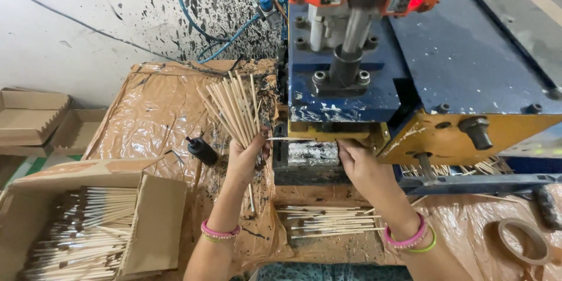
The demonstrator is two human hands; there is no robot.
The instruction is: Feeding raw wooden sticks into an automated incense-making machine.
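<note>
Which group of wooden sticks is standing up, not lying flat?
The fanned bundle gripped in the left hand. The sticks in the cardboard box and the small pile lie flat.

You're seeing one view only, from the camera on your head, tilted steeply down and forward over the blue and yellow press machine (410, 76). It sits close: the machine fills the upper right, cut off by the top edge. Just below it, both your forearms rise from the bottom edge. Left of the machine, the plastic-covered table (158, 111) runs out toward the spattered wall (88, 17) behind.
</note>
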